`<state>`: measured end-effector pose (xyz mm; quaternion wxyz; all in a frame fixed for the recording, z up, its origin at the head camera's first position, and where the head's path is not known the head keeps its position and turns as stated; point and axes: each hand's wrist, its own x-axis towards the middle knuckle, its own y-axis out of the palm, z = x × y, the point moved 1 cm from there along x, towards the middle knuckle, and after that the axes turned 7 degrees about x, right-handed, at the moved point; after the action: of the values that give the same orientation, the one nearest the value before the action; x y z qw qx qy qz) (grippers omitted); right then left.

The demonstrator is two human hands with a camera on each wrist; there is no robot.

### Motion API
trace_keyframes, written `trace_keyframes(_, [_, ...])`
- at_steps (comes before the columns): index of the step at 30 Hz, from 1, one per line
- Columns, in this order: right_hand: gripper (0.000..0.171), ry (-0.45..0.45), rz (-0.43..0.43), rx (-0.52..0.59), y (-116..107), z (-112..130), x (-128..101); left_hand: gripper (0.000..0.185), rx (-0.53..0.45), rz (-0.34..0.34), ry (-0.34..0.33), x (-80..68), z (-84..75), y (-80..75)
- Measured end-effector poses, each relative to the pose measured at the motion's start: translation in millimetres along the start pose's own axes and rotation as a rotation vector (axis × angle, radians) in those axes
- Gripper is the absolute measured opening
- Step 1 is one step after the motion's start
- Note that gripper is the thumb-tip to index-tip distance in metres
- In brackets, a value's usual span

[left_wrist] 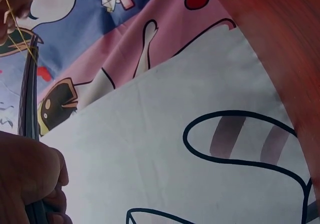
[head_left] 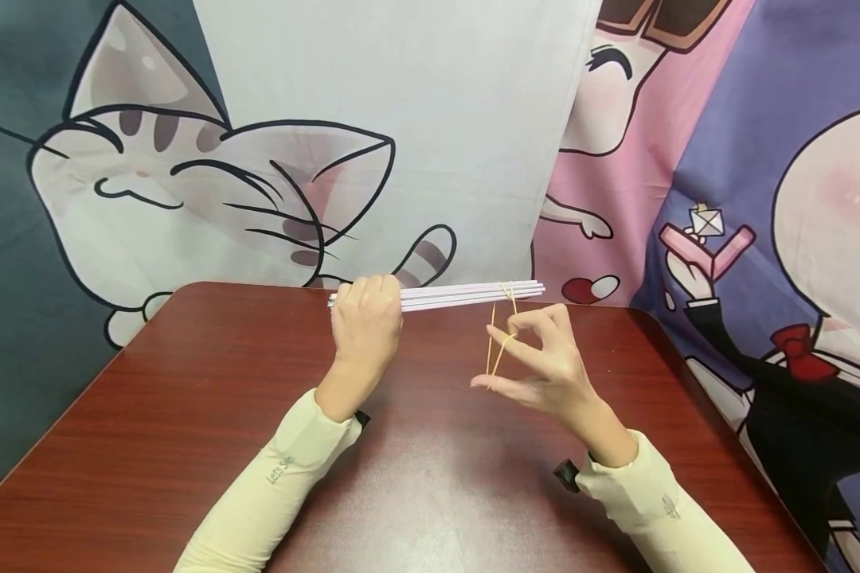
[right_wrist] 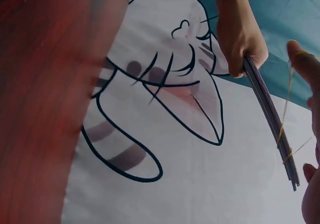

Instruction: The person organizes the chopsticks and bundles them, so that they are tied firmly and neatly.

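The left hand (head_left: 365,318) is clenched round one end of the bundle of pale sticks (head_left: 473,294), held level above the table (head_left: 186,414). The right hand (head_left: 545,366) pinches the yellow rubber band (head_left: 498,342), looped over the bundle's free end, beyond the left grip. Judgement: holding the bundle tight and the band taut should help each wrap seat.

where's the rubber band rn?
Head view: the rubber band is looped round the right end of the straw bundle and stretched down to the right hand, right of the left hand.

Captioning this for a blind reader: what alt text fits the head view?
A left hand grips a bundle of pale sticks above a red-brown table, while the right hand stretches a yellow rubber band looped round the bundle's far end. Cartoon cat cloths hang behind.
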<state>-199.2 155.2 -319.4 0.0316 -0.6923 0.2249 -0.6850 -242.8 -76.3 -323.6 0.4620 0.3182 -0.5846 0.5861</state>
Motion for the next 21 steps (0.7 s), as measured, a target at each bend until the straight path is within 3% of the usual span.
trace_keyframes(3, [0.056, 0.172, -0.081, 0.141, -1, 3, -6, 0.024, -0.005, -0.015, -0.014, 0.8, 0.6, -0.8])
trace_keyframes(7, [0.056, 0.536, -0.201, 0.502, -6, 10, -11, 0.024, -0.017, -0.026, -0.026, 2.4, 1.1, -1.8])
trace_keyframes(9, [0.049, 0.683, -0.282, 0.680, -8, 13, -11, 0.023, -0.026, -0.027, -0.026, 2.8, 1.0, -1.7])
trace_keyframes(13, [0.028, 0.887, -0.421, 0.996, -11, 17, -8, 0.022, -0.049, -0.019, -0.015, 2.5, 0.7, -1.9])
trace_keyframes(16, [0.022, 1.072, -0.496, 1.168, -14, 18, -6, 0.022, -0.055, -0.017, -0.010, 2.2, 0.6, -2.3])
trace_keyframes(19, [0.033, 1.230, -0.513, 1.268, -17, 18, -4, 0.021, -0.055, -0.021, -0.002, 2.0, 0.6, -2.0])
trace_keyframes(21, [0.039, 1.282, -0.516, 1.327, -18, 17, -4, 0.022, -0.051, -0.023, 0.009, 2.1, 0.4, -1.6])
